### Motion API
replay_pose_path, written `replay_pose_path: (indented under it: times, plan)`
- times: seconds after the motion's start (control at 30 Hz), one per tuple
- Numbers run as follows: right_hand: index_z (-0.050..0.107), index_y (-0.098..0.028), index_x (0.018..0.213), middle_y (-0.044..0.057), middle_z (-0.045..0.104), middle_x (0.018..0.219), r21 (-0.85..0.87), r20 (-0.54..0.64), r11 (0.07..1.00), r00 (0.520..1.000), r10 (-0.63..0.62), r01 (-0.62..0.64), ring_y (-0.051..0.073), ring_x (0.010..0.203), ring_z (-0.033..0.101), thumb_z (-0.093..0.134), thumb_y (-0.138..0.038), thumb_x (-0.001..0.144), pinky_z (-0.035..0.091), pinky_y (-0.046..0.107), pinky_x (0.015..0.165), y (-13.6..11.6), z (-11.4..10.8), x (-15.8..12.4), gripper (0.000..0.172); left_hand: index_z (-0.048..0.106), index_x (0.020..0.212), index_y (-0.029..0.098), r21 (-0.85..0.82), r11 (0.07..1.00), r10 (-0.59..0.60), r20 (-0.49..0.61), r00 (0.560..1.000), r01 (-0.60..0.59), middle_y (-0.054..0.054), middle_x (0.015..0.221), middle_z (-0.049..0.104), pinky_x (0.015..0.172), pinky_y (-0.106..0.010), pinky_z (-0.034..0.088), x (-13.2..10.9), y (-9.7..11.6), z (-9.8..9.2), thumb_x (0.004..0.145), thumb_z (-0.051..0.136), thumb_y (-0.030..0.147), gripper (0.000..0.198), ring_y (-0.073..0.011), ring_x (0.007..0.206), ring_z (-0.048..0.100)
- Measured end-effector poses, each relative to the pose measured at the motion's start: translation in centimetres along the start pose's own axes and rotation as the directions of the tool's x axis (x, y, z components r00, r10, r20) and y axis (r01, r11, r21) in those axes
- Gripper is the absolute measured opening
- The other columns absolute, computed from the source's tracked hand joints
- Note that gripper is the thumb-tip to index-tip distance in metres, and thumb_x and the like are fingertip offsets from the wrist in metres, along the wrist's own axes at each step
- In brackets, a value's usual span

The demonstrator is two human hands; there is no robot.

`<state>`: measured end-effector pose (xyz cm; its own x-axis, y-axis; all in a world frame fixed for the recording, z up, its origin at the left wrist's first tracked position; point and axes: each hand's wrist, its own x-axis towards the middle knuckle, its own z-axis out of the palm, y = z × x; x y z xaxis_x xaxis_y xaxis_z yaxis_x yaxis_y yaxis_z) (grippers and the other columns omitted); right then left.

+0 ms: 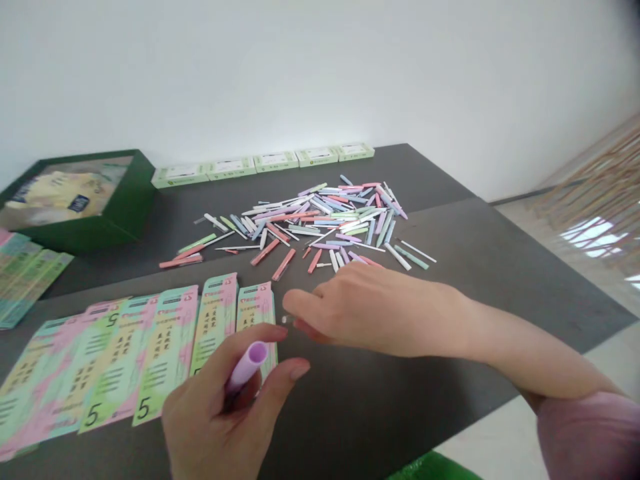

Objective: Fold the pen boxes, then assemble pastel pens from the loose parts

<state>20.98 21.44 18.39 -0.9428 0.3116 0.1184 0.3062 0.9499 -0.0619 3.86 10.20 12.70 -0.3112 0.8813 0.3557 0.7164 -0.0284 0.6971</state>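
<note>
My left hand (pixel 215 407) is at the bottom of the view, its fingers shut around a lilac plastic tube (pixel 247 367). My right hand (pixel 360 317) reaches in from the right and pinches a small clear piece (pixel 287 321) between thumb and fingertips. Just left of both hands, a row of overlapping green, pink and cream printed cards (pixel 165 353) lies on the dark table (pixel 400 380), and the nearest card (pixel 256 310) partly passes behind my left hand. Farther back lies a loose heap of pastel sticks (pixel 320 223), apart from both hands.
An open green box (pixel 75 200) stands at the far left, beside another stack of printed cards (pixel 30 280). Several small white-and-green boxes (pixel 263 161) line the table's back edge against a white wall. The table ends at the right, above a pale floor.
</note>
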Motion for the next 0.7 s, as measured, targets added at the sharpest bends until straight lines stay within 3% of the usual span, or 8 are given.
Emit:
replay_pose_path:
  times: [0.1, 0.2, 0.4, 0.5, 0.6, 0.7]
  plan:
    - [0.058, -0.014, 0.096, -0.001, 0.056, 0.056, 0.040, -0.014, 0.998, 0.999, -0.037, 0.038, 0.011, 0.046, 0.043, 0.045, -0.003, 0.090, 0.015, 0.027, 0.044, -1.4, -0.7, -0.7, 0.018, 0.067, 0.080, 0.026, -0.030, 1.000, -0.003, -0.084, 0.996, 0.000, 0.011, 0.044, 0.037, 0.043, -0.019, 0.029, -0.2, 2.2, 0.5, 0.084, 0.063, 0.045, 0.020, -0.0048, 0.040, 0.034]
    - [0.058, -0.014, 0.096, -0.001, 0.055, 0.056, 0.038, -0.024, 0.998, 0.999, -0.043, 0.044, 0.010, 0.045, 0.042, 0.044, -0.004, 0.091, 0.014, 0.027, 0.044, -2.3, -1.2, -1.5, 0.018, 0.065, 0.081, 0.024, -0.025, 0.999, -0.025, -0.141, 0.990, 0.021, 0.012, 0.046, 0.041, 0.044, -0.019, 0.030, -0.9, 2.4, 0.3, 0.081, 0.065, 0.043, 0.020, -0.0046, 0.041, 0.035]
    - [0.058, -0.016, 0.097, -0.003, 0.055, 0.059, 0.118, -0.067, 0.993, 0.997, -0.024, 0.032, 0.008, 0.044, 0.037, 0.049, -0.010, 0.090, 0.016, 0.028, 0.043, -3.4, -1.9, -2.4, 0.014, 0.067, 0.075, 0.022, -0.013, 0.990, 0.141, -0.006, 0.990, -0.141, 0.010, 0.043, 0.042, 0.040, -0.020, 0.029, -0.9, 2.0, -0.6, 0.086, 0.058, 0.049, 0.030, -0.0062, 0.038, 0.037]
    - [0.059, -0.017, 0.099, -0.003, 0.059, 0.064, 0.169, -0.056, 0.985, 0.997, 0.044, -0.034, 0.007, 0.046, 0.040, 0.050, -0.015, 0.092, 0.020, 0.026, 0.044, -3.5, -2.4, -2.3, 0.012, 0.067, 0.075, 0.023, 0.025, 0.986, 0.167, -0.068, 0.984, -0.166, 0.009, 0.046, 0.050, 0.045, -0.021, 0.033, -1.1, 3.0, -0.8, 0.090, 0.055, 0.043, 0.028, -0.0058, 0.040, 0.042]
    - [0.061, -0.017, 0.099, -0.002, 0.061, 0.065, 0.331, -0.080, 0.943, 0.994, 0.075, -0.044, 0.008, 0.053, 0.048, 0.048, -0.023, 0.097, 0.029, 0.022, 0.048, -3.4, -2.4, -2.2, 0.015, 0.066, 0.074, 0.022, -0.032, 0.990, 0.132, -0.138, 0.982, -0.138, 0.006, 0.054, 0.059, 0.051, -0.024, 0.037, -1.4, 3.6, -0.7, 0.090, 0.055, 0.041, 0.027, -0.0080, 0.047, 0.049]
    - [0.061, -0.016, 0.092, -0.001, 0.065, 0.074, 0.646, -0.171, 0.763, 0.976, 0.135, 0.007, 0.007, 0.067, 0.060, 0.049, -0.019, 0.096, 0.042, 0.017, 0.060, -3.4, -1.3, -2.1, 0.013, 0.062, 0.070, 0.022, -0.107, 0.983, 0.136, -0.137, 0.981, -0.151, 0.006, 0.053, 0.056, 0.050, -0.025, 0.038, -1.5, 2.8, -0.5, 0.090, 0.054, 0.041, 0.029, -0.0093, 0.049, 0.047]
